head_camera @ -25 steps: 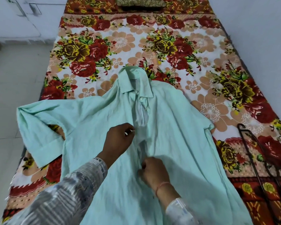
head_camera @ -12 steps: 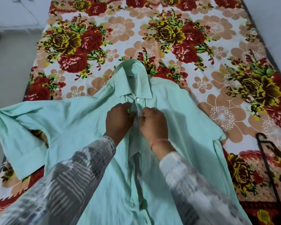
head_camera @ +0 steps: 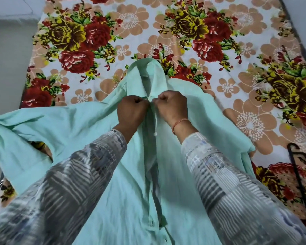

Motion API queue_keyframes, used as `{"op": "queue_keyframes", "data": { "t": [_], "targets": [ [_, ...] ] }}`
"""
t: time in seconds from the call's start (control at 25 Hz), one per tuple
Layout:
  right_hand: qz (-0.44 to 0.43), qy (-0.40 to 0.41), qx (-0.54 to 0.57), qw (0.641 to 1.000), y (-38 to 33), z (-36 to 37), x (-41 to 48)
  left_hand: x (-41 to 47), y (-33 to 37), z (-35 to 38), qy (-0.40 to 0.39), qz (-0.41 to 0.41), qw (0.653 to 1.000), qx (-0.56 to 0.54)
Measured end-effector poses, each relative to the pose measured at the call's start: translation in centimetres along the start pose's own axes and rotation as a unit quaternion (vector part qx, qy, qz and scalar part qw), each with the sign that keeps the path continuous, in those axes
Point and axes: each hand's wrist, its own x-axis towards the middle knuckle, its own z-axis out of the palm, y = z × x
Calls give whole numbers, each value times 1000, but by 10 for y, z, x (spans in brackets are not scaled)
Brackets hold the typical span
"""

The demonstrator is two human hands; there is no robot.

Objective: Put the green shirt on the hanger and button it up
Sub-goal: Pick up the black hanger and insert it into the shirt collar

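The mint-green shirt [head_camera: 69, 128] lies face up on the flowered bedspread, collar [head_camera: 147, 75] pointing away from me and one sleeve spread to the left. My left hand [head_camera: 131, 112] and my right hand [head_camera: 173, 108] are fists side by side just below the collar, each pinching one edge of the shirt's front opening at the top. A white button [head_camera: 155, 134] shows on the placket below my hands. Further down the front hangs slightly apart. A black hanger [head_camera: 298, 174] lies on the bed at the right edge, apart from the shirt.
The flowered bedspread [head_camera: 219, 68] covers the whole bed. Pale floor [head_camera: 9, 68] runs along the left side and a wall [head_camera: 304, 18] along the right. My patterned grey sleeves fill the lower part of the view.
Both hands have moved up the shirt front, from mid-chest to just under the collar, and closed into fists on the placket edges. The camera has leaned in closer.
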Motion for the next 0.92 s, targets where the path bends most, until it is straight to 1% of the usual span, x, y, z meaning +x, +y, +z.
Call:
{"op": "queue_keyframes", "data": {
  "t": [0.04, 0.08, 0.12, 0.16, 0.2, 0.28, 0.36, 0.4, 0.48, 0.52, 0.56, 0.64, 0.72, 0.8, 0.84, 0.88, 0.92],
  "targets": [
    [35, 10, 77, 996, -3, 4, 5, 1, 6, 2, -15, -39, 995, -95],
    [69, 6, 116, 991, 0, 9, 11, 3, 8, 5, -25, -71, 985, -157],
    [94, -17, 103, 990, 4, 14, 13, 5, 5, 7, -31, -84, 981, -172],
    [109, -41, 87, 989, 9, 19, 13, 7, -1, 8, -34, -81, 984, -156],
    [107, -47, 70, 991, 12, 22, 8, 6, -7, 6, -34, -61, 991, -112],
    [75, -26, 35, 996, 13, 18, -5, 7, -20, 1, -34, 18, 999, 24],
    [38, -12, -14, 999, 15, 13, -16, 10, -25, -1, -37, 100, 983, 148],
    [23, -23, -42, 999, 19, 13, -20, 13, -24, -2, -38, 119, 976, 177],
    [24, -80, -127, 988, 21, 17, -28, 18, -18, -2, -39, 116, 972, 198],
    [34, -103, -168, 980, 22, 20, -31, 21, -17, -3, -37, 99, 975, 198],
    [40, -115, -189, 974, 24, 23, -31, 24, -18, -4, -41, 76, 979, 185],
    [39, -115, -179, 976, 27, 23, -31, 27, -21, -6, -48, 32, 990, 129],
    [42, -96, -121, 987, 29, 20, -30, 25, -23, -7, -47, 4, 994, 100],
    [78, -66, -15, 995, 27, 18, -30, 25, -22, -6, -48, -6, 995, 91],
    [98, -60, 34, 993, 27, 18, -30, 24, -17, -5, -50, -17, 998, 43],
    [108, -65, 55, 990, 29, 20, -29, 23, -11, -4, -55, -35, 997, -44],
    [108, -79, 52, 990, 30, 21, -30, 20, -4, -2, -60, -64, 985, -150]
  ]
}}
